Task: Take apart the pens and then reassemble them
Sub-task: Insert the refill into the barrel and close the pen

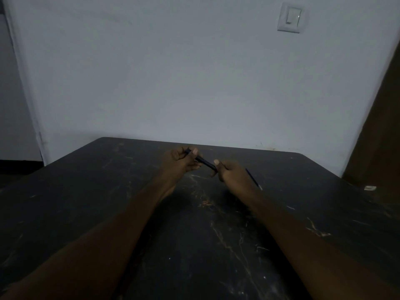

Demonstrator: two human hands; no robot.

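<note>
From the head camera, both your forearms reach out over the dark table [216, 245], and your hands meet above its far half. Your left hand [180, 163] is curled round the far end of the pen [204, 162], thumb laid along the top. Your right hand [234, 175] grips the near end, with the thumb pressed against the barrel and the fingers tucked under. So both hands are grasping the same pen, one at each end. The pen is a dark tube slanting down from your left hand to your right, held clear of the tabletop.

A thin refill [253, 180] pokes out from behind your right hand, slanting toward the right edge of the table and ending in a pale tip. The light is dim, so it may be caught in your right hand or just lying on the table behind it; I cannot tell which.

The tabletop is scuffed, with pale veins running toward you between your arms. A small white scrap [370, 188] lies near the right edge, well apart from your hands. Beyond the table stands a pale wall [173, 72] with a switch [290, 17] high on the right, and a brown door [383, 126] at the far right.
</note>
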